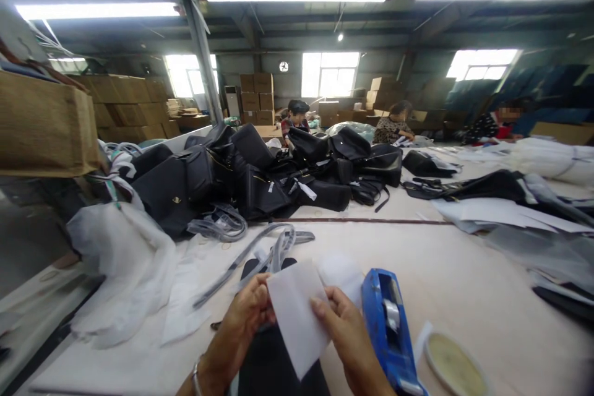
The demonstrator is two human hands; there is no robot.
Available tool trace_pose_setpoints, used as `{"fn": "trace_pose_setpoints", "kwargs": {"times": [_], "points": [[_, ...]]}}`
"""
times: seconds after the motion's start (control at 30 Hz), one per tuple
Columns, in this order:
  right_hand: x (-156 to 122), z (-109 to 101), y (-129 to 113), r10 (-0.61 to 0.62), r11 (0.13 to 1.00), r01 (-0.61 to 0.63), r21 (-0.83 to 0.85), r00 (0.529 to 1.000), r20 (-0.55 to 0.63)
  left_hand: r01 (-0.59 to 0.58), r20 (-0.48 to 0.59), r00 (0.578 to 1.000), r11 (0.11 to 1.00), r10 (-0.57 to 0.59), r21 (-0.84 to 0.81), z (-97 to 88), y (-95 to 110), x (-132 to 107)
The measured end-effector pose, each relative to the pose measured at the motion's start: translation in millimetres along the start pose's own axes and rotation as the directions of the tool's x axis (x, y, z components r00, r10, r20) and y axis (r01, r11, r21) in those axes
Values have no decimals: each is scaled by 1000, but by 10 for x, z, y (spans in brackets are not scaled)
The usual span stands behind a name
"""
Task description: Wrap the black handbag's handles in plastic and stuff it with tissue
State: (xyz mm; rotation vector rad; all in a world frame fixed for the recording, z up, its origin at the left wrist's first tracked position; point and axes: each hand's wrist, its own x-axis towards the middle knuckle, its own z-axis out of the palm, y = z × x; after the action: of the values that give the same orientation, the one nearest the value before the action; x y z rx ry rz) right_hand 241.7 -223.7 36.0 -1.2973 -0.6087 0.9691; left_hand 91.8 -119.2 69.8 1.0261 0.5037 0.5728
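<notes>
Between my two hands is a white sheet of paper [299, 315], held up and tilted above the table. My left hand [245, 322] pinches its left edge, and a bracelet circles that wrist. On the right edge, my right hand [346, 334] grips the sheet with the thumb on its face. A flat black piece [278, 365] lies under the paper, partly hidden by it. Beyond the hands are plastic-wrapped straps [278, 244] and another white sheet [341, 272]. Close to my right hand stands a blue tape dispenser [390, 328].
A heap of black bags [260, 167] covers the table's far left and middle. A roll of tape [455, 362] lies at the lower right. White wrapping [120, 272] hangs at left; sheets [510, 213] lie at right. Several people [394, 127] sit beyond.
</notes>
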Motion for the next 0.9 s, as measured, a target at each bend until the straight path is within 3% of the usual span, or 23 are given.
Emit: {"fn": "trace_pose_setpoints", "kwargs": {"times": [0.1, 0.2, 0.27, 0.37, 0.47, 0.53, 0.6, 0.67, 0.77, 0.9], "points": [[-102, 109, 92, 10, 1000, -11, 6, 999, 44, 124, -78, 987, 976, -140, -176, 175, -163, -158], [-228, 82, 191, -13, 954, 39, -296, 996, 90, 176, -301, 919, 947, -257, -269, 172, -256, -311], [-300, 0, 253, -53, 820, 76, -567, 997, 58, 144, -430, 869, 956, -246, -255, 81, -246, -410], [-362, -72, 333, -83, 538, 100, -837, 994, 65, 176, -489, 837, 967, -244, -182, -89, -226, -546], [-372, -5, 387, -11, 250, 108, -962, 994, 108, 208, -491, 832, 966, -257, -153, -232, -330, -624], [-371, 55, 412, -20, 137, 128, -982, 992, 127, 200, -499, 828, 966, -256, -164, -307, -469, -634], [-382, 73, 441, -107, 159, 169, -973, 982, 153, 191, -505, 824, 965, -257, -179, -344, -628, -621], [-409, 46, 481, -241, 236, 194, -952, 961, 136, 182, -502, 830, 969, -243, -168, -312, -774, -598], [-465, -2, 561, -407, 307, 230, -924, 909, 91, 212, -424, 870, 967, -252, -139, -109, -919, -550], [-520, -30, 623, -483, 373, 362, -855, 862, 154, 210, -250, 935, 961, -252, -181, 216, -970, -444]]}}
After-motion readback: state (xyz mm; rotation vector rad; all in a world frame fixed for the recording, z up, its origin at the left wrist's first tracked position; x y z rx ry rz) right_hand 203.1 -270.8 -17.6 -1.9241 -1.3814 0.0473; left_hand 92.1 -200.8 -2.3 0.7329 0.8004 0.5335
